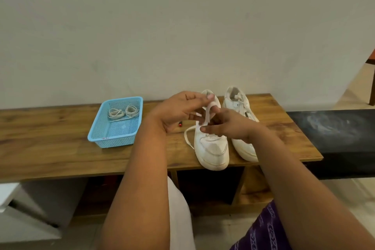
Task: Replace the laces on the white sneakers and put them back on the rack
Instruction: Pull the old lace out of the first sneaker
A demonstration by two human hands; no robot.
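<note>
Two white sneakers stand on the wooden bench top point(50, 148), toes toward me. Over the nearer left sneaker point(212, 148) my left hand point(178, 111) pinches a raised loop of its white lace point(208, 114). My right hand point(225, 126) sits just right of the loop, fingers curled on the lace at the eyelets. A loose lace end point(187, 137) trails onto the wood left of the shoe. The right sneaker point(240, 105) is laced, partly hidden by my right forearm. A blue mesh basket point(97, 134) holds two coiled laces point(123, 112).
A small red object point(180, 124) lies on the bench under my left hand. Open cubbies of the rack point(211, 186) show below the bench top. A dark ledge point(332, 132) adjoins the bench's right end. A white box point(30, 209) sits at lower left.
</note>
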